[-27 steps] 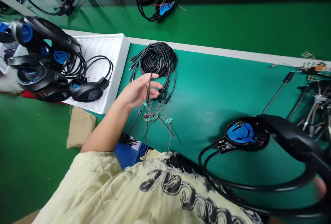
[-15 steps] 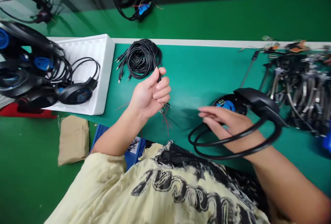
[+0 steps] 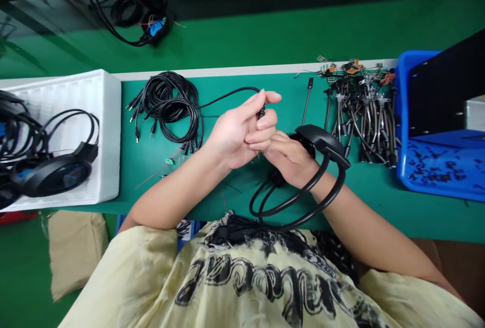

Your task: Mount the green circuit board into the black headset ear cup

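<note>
Pinching a black cable [image 3: 227, 94] near its plug end, the left hand [image 3: 238, 136] sat against the right hand [image 3: 290, 156], which seemed to grip a black headset [image 3: 324, 140], its looped band [image 3: 303, 187] circling that wrist [image 3: 316, 179].

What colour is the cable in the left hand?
The cable in the left hand is black, best seen in the head view.
</note>
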Demonstrator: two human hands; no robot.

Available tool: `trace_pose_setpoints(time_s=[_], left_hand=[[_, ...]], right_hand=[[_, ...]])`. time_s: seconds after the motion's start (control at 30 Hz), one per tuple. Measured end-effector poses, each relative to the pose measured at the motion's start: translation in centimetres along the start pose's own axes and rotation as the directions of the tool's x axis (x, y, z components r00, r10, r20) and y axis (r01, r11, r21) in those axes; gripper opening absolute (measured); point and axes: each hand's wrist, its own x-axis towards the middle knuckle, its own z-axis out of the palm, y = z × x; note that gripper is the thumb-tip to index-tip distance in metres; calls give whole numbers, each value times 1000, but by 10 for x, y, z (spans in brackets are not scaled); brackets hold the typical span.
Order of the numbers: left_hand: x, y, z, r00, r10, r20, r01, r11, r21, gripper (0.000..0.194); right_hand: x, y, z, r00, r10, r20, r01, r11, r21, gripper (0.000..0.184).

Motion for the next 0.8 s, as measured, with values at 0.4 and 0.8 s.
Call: trace_pose_setpoints(time_s=[0.4, 0.8], left_hand=[[32, 31, 5, 999, -27, -18, 29, 993, 117, 29], [20, 27, -6, 997, -64, 34, 56, 980, 190, 28]], right_hand=[[19, 8, -3, 996, 86, 37, -85, 996, -23, 24], [29, 4, 2, 962, 237, 133, -261, 945, 198, 20]])
